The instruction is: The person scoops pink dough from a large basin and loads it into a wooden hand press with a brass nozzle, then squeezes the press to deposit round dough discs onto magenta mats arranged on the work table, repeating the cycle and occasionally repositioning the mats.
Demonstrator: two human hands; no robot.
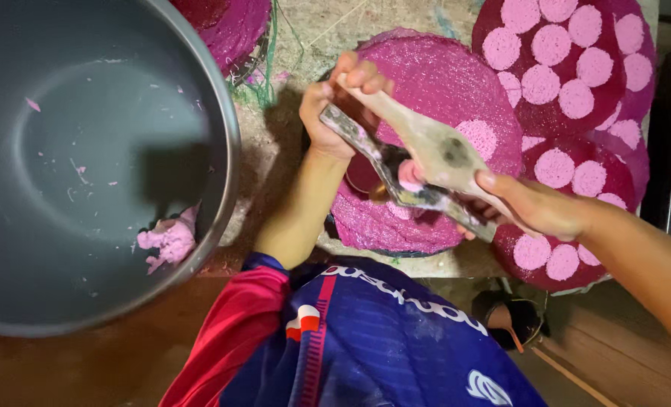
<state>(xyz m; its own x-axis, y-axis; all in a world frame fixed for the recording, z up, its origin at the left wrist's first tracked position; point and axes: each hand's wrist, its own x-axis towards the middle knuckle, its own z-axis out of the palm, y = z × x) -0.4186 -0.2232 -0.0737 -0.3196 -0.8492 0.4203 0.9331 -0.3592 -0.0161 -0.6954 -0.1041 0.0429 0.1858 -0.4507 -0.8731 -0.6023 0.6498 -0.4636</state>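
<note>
Left hand: the left hand (334,105) is closed around the far ends of a hinged press (414,162), fingers curled over both handle tips at about 12 o'clock of the tool.
Right hand: the right hand (535,207) grips the near end of the same press at about 4 o'clock, thumb lying along the top arm.
Press: one tool, two arms; the upper arm pale and worn with a dark spot, the lower arm metal. A small pink lump (409,175) sits between the arms near the middle.
Where it is: held just above the round magenta mat (441,83) in the centre of the view.
Mats, counted: four or five round mats show. One under the press carries a single pale pink disc (477,136); a second mat (493,45) at 1 o'clock carries about ten.
Other mats: lower ones at 3 to 4 o'clock overlap, so their own counts are unclear.
Bowl: one large grey metal bowl (87,151) at 9 o'clock, with one clump of pink dough (168,240) at its lower rim and pink flecks on the wall.
Cut off: bowl, top-left mat and right-hand mats run past the frame.
Hard to make out: a dark object (510,320) on the floor at 5 o'clock.
Printed marks: white lettering and a small emblem on the blue and red shirt (365,339) at 6 o'clock.
</note>
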